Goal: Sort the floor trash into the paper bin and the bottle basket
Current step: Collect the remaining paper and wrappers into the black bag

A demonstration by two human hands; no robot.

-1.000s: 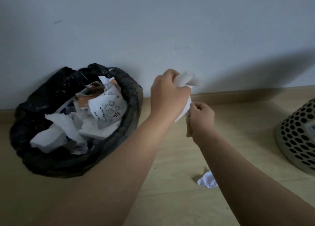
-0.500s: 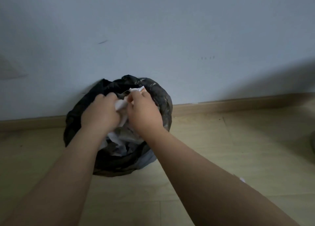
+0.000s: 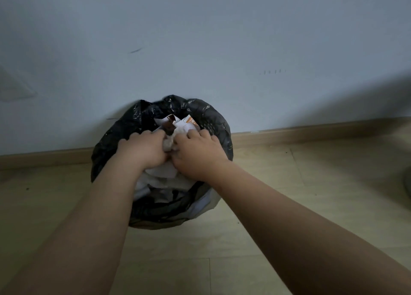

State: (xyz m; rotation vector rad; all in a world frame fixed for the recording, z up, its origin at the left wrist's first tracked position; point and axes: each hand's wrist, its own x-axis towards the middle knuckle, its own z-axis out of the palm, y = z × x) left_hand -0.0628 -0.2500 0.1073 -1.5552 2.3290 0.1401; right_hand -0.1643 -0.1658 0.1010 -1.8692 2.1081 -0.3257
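Note:
The paper bin (image 3: 215, 119), lined with a black bag, stands against the wall and holds several white and printed paper scraps (image 3: 180, 123). Both my hands are down inside its mouth, side by side. My left hand (image 3: 142, 150) and my right hand (image 3: 198, 155) have their fingers curled over a crumpled wad of paper (image 3: 168, 142) that shows between them and sits on the pile. More white paper (image 3: 162, 172) lies under my wrists. The fingertips are hidden among the paper.
A pale wall and a wooden skirting board (image 3: 311, 131) run behind the bin. The wood-look floor (image 3: 278, 183) surrounds it. A dark curved edge, probably the bottle basket (image 3: 408, 184), just shows at the right border.
My hands carried the crumpled paper left from beside the bin to over it, then sank lower into the bin. The view swung left, so the basket and the floor scrap left the frame.

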